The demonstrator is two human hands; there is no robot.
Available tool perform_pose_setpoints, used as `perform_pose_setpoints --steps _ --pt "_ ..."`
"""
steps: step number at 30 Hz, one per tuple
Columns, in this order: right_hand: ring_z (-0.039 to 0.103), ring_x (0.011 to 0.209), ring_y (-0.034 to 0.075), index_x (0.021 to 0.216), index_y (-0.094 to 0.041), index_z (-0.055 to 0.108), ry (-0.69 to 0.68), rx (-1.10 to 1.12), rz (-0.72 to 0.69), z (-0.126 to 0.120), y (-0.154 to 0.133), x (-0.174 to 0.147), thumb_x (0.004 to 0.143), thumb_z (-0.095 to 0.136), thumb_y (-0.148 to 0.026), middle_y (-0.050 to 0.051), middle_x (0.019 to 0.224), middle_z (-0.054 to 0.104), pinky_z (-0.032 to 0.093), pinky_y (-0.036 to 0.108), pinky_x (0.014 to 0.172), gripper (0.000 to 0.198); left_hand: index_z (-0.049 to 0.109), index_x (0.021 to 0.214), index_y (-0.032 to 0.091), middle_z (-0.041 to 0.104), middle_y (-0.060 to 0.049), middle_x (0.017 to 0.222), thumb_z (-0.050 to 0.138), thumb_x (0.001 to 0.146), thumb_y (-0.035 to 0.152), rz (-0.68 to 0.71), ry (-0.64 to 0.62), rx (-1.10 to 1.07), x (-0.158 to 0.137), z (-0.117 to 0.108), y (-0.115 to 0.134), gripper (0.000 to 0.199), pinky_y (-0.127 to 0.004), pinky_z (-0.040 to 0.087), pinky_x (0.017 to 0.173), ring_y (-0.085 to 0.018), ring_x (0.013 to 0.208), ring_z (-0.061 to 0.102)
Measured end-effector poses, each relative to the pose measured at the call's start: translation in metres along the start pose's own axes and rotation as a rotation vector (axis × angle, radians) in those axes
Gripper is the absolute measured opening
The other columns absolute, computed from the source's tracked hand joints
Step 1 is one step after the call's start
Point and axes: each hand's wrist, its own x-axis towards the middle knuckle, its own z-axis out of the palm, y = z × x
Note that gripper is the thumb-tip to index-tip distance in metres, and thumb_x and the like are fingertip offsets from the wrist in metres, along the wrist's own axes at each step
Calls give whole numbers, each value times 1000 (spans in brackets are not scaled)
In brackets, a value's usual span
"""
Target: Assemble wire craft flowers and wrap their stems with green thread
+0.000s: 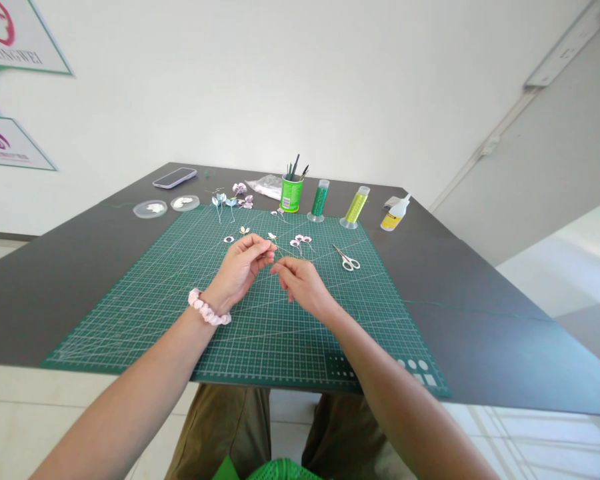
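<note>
My left hand, with a pink scrunchie round its wrist, pinches a small white flower whose petals show just above the fingertips. Close beside it, my right hand has thumb and forefinger pressed together on what looks like a fine thread, too thin to follow clearly. Both hands are over the green cutting mat. Beyond them lie pink-and-white wire-stemmed flowers, a cream flower piece and a dark-centred petal piece. White-handled scissors rest to the right.
Along the back stand a green can of pens, a dark green thread spool, a yellow-green spool and a glue bottle. Blue flowers, shallow dishes of white pieces, a phone and a plastic bag lie leftward.
</note>
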Motion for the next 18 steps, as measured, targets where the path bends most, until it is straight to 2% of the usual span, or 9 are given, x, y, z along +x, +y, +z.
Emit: perform_pose_setpoints --steps 7,14,18 --pt "40 43 7 70 -16 59 -13 -159 -71 -3 4 1 87 47 -22 -6 52 44 31 21 45 21 59 65 14 64 1 69 77 68 22 26 19 -1 0 0 0 19 -19 47 59 -6 60 56" --pt "43 47 8 70 -16 61 -52 -240 -65 -8 3 1 88 49 -24 -5 53 45 33 22 49 23 57 64 15 66 2 68 76 70 22 30 -8 -11 0 0 2 21 -18 46 56 -6 55 55" --pt "46 47 8 73 -16 62 -54 -262 -33 -10 4 2 85 50 -20 -2 61 55 36 21 46 18 59 65 15 67 2 68 77 69 22 13 -20 -21 0 0 3 20 -18 47 59 -6 57 57"
